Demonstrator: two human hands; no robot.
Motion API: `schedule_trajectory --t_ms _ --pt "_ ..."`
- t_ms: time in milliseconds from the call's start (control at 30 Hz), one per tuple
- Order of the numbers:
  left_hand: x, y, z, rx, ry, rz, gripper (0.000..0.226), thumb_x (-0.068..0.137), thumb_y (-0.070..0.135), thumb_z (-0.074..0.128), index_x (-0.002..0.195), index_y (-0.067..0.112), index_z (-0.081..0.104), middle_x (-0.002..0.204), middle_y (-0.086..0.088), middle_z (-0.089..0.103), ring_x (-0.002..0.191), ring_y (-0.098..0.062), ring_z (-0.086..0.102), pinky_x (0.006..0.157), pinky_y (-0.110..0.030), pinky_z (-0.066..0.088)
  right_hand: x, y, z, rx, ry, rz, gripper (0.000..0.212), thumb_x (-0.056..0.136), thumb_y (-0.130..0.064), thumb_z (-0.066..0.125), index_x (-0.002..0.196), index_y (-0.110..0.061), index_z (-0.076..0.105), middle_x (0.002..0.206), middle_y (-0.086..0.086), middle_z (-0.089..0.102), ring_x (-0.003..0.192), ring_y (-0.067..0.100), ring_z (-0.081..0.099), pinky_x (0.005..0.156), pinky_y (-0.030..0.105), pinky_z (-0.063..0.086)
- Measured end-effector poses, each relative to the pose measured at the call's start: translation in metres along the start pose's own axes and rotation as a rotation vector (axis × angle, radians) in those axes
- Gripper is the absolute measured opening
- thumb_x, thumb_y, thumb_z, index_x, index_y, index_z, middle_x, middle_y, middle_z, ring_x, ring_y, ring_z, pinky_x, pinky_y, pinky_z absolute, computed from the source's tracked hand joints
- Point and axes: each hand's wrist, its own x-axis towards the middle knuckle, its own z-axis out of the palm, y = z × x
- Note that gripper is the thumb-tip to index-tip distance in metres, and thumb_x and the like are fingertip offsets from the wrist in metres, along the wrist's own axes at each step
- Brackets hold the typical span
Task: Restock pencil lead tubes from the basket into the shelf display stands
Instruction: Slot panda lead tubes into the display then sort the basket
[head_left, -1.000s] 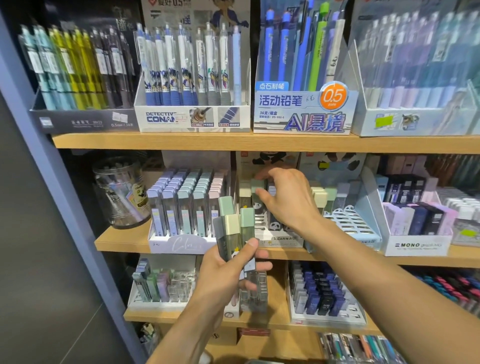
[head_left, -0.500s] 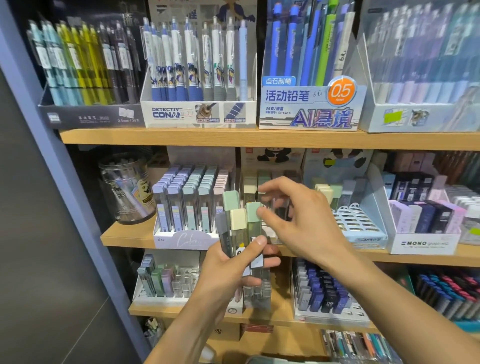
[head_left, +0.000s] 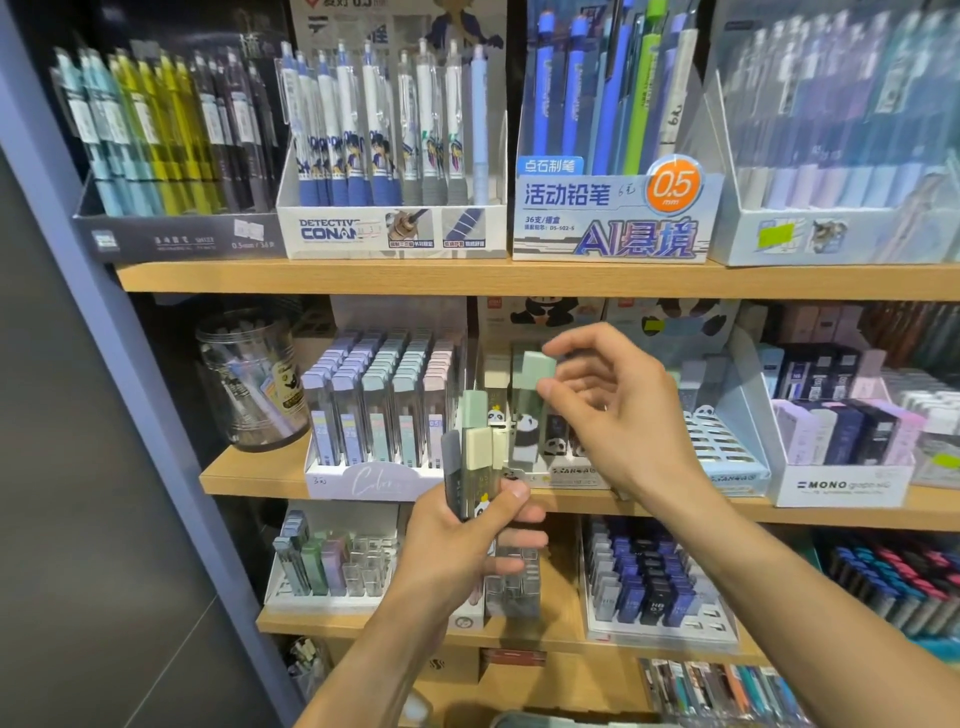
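Lead tubes, panda print, held in both hands in front of the middle shelf of a wooden stationery rack.

Left hand: fingers and thumb curled round a small bundle of tubes, upright, with mint, cream and grey caps; the bundle sits just below and left of the single tube.

Right hand: thumb and forefinger pinch one mint-capped tube near its cap, the other fingers loosely spread. This tube stands nearly upright, its lower end over the panda display stand on the middle shelf; whether it touches the stand cannot be told.

On the middle shelf, left of the panda stand: a white stand of pastel lead cases, then a clear plastic jar. Right of the panda stand: a pale blue slotted stand and a white MONO box of dark and lilac cases.

Shelf above: DETECTIVE CONAN pencil box, blue 0.5 mm mechanical pencil box.

Shelf below: clear tube holder, partly filled; tray of navy lead cases.
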Motion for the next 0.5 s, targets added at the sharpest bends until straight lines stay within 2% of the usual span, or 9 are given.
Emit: schedule_trajectory --t_ms 133,200,267,367,500 --pt "0.003 -0.006 -0.001 0.075 0.012 0.005 0.024 0.094 0.031 0.074 0.101 0.008 0.073 0.073 -0.010 0.074 0.059 -0.022 0.066 0.047 -0.030 0.050 0.009 0.004 0.007 -0.189 0.003 -0.162 0.021 0.092 -0.013 0.073 0.108 -0.022 0.065 0.089 -0.010 0.067 0.082 0.007 0.066 0.073 0.024 0.056" --pt "0.003 -0.007 -0.003 0.117 0.015 0.015 0.026 0.094 0.034 0.074 0.083 0.010 0.070 0.060 -0.008 0.063 0.050 -0.023 0.056 0.043 -0.028 0.042 0.012 0.009 0.012 -0.261 -0.009 -0.224 0.020 0.092 -0.012 0.072 0.108 -0.021 0.064 0.087 -0.010 0.065 0.079 0.006 0.064 0.071 0.024 0.054" --pt "0.002 -0.007 -0.003 0.147 0.020 0.009 0.038 0.095 0.038 0.073 0.068 0.013 0.061 0.053 -0.005 0.051 0.045 -0.021 0.047 0.040 -0.025 0.034 0.015 0.014 0.016 -0.328 -0.020 -0.269 0.020 0.092 -0.013 0.072 0.108 -0.021 0.062 0.087 -0.009 0.064 0.082 0.009 0.061 0.072 0.030 0.053" --pt "0.002 -0.005 -0.004 0.129 0.012 -0.021 0.043 0.094 0.043 0.073 0.067 0.017 0.051 0.053 0.001 0.041 0.044 -0.014 0.036 0.042 -0.024 0.022 0.017 0.021 0.020 -0.399 -0.057 -0.280 0.020 0.093 -0.016 0.070 0.110 -0.022 0.062 0.092 -0.008 0.063 0.095 0.015 0.055 0.077 0.039 0.051" --pt "0.002 -0.005 -0.005 0.069 0.006 -0.050 0.040 0.092 0.044 0.074 0.066 0.022 0.053 0.056 0.002 0.035 0.046 -0.011 0.029 0.042 -0.023 0.017 0.016 0.026 0.021 -0.388 -0.041 -0.245 0.020 0.094 -0.018 0.070 0.111 -0.024 0.062 0.093 -0.010 0.064 0.097 0.015 0.052 0.078 0.038 0.048"
